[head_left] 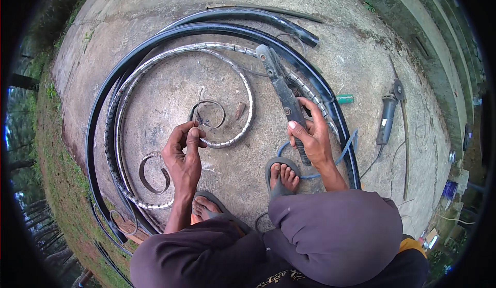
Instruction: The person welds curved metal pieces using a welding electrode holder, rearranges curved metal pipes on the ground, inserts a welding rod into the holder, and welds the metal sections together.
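Squatting on a round concrete slab (pixel 361 45), a person works with both hands in front of two sandalled feet. Left hand (pixel 183 156): fingers pinched shut on a thin wire (pixel 199 102) that rises from the fingertips to a small wire loop (pixel 212 113) lying on the slab. Right hand (pixel 311 135): closed around the dark handles of large long-handled cutters (pixel 281 89), whose jaw end points away from the person and lies over a silvery coiled strip (pixel 235 81). One strip spirals inward on the slab; black tubing (pixel 103 112) curves around it in several loops near the slab's left edge, beyond which grass begins. One dark band ring (pixel 152 171) lies just left of the left hand. Right of the cutters: one green cylinder (pixel 344 99), one blue cord (pixel 343 151), one angle grinder (pixel 387 115). Bare concrete inside the spiral offers the widest open room. No containers are visible.
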Available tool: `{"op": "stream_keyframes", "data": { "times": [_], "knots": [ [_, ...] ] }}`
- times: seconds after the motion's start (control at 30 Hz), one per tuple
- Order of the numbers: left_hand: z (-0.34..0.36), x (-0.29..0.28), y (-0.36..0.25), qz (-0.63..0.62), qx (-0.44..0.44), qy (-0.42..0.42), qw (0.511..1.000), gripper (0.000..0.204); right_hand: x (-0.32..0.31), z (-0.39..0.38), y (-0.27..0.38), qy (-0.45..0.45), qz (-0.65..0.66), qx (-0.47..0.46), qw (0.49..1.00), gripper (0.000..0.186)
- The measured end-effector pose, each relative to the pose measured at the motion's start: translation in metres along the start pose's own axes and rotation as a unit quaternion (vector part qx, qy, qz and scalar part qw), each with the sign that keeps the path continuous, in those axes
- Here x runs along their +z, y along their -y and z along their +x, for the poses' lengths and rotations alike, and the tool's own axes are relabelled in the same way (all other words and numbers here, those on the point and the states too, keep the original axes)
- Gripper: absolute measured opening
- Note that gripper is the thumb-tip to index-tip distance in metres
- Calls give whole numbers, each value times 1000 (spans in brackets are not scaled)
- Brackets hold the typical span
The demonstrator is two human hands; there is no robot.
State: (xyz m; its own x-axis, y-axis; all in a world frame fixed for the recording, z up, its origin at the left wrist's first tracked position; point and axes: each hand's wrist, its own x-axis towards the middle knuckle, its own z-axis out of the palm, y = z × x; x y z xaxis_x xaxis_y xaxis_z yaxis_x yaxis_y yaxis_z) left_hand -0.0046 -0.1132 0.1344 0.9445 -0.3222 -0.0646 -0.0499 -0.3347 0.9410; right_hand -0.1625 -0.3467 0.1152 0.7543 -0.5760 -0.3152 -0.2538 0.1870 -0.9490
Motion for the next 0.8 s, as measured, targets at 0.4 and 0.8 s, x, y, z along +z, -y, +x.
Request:
{"op": "stream_keyframes", "data": {
  "times": [0.4,0.8],
  "knots": [
    [31,51,-38,51,1,39,998,17,5,28,-23,1,40,23,999,64],
    [89,102,46,-37,-36,58,997,19,6,28,-23,-17,-84,22,996,66]
  ]
}}
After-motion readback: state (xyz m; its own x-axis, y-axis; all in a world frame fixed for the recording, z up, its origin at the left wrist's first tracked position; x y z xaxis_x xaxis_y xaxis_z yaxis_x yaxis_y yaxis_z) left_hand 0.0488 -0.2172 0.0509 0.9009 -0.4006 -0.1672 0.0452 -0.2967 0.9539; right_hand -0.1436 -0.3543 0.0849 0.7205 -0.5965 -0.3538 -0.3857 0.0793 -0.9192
